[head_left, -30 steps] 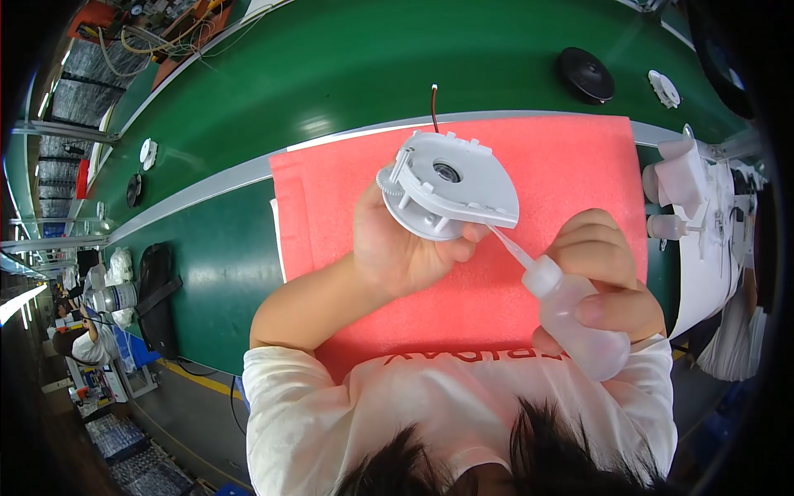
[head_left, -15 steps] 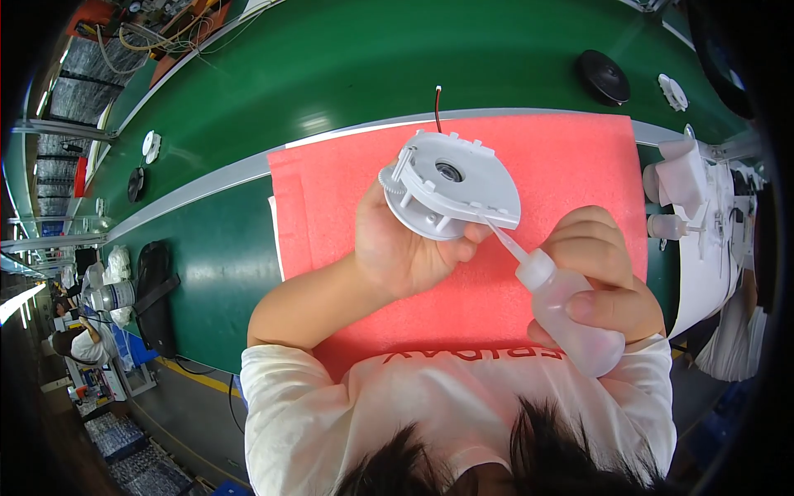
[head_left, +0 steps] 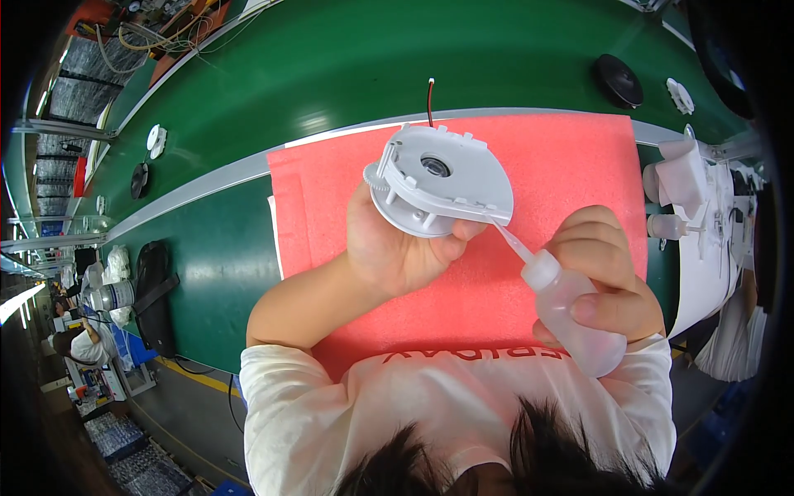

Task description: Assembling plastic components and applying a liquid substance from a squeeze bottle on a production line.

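Note:
My left hand [head_left: 405, 252] grips a white plastic housing [head_left: 467, 178] from below, raised over the pink foam mat [head_left: 571, 165]. The housing has a round metal centre, a small gear at its left side and posts between two layers. A thin dark and red cable [head_left: 430, 103] with a white plug sticks up behind it. In my right hand [head_left: 608, 277] is a translucent squeeze bottle [head_left: 579, 326], its fingers wrapped round the body. The bottle's tapered nozzle points up-left, its tip at the housing's near right edge; whether it touches is too fine to tell.
Beyond the mat runs a green conveyor belt [head_left: 347, 66], carrying a black round part [head_left: 619, 80] and white parts [head_left: 680, 96]. Another small bottle [head_left: 666, 226] lies at the right, beside a white sheet. A black bag [head_left: 155, 289] rests on the left of the green table.
My left hand and the housing have shifted slightly left and up. The bottle has moved only a little, its tip staying by the housing's edge. Parts on the belt have slid right.

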Demonstrator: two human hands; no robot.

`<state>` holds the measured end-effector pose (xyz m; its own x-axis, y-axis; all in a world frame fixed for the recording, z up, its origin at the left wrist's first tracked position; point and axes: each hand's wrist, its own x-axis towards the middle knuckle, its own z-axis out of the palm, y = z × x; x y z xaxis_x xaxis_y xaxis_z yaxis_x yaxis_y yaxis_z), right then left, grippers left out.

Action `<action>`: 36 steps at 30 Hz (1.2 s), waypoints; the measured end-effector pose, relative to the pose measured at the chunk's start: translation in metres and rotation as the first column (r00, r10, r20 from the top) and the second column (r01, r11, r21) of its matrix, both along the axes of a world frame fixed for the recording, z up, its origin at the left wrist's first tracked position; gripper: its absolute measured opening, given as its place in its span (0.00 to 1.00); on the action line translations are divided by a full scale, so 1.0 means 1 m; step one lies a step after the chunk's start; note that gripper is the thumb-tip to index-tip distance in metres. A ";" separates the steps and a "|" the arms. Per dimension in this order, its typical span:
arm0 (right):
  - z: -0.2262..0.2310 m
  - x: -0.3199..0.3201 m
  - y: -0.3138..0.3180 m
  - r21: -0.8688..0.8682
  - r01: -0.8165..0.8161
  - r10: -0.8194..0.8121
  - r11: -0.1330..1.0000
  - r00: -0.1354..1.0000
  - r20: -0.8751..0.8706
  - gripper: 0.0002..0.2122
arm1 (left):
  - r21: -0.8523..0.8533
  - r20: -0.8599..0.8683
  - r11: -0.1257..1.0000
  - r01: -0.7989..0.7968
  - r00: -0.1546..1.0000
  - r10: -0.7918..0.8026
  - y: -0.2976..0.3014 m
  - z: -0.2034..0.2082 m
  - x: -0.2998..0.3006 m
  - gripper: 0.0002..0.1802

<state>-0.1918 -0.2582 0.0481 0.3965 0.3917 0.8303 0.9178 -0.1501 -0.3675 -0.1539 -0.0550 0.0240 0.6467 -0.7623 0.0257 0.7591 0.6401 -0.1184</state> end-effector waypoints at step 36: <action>-0.008 -0.001 -0.006 0.553 -0.053 0.382 0.832 0.777 -0.500 0.29 | -0.070 0.050 0.998 0.000 0.999 0.004 0.003 -0.007 0.003 0.29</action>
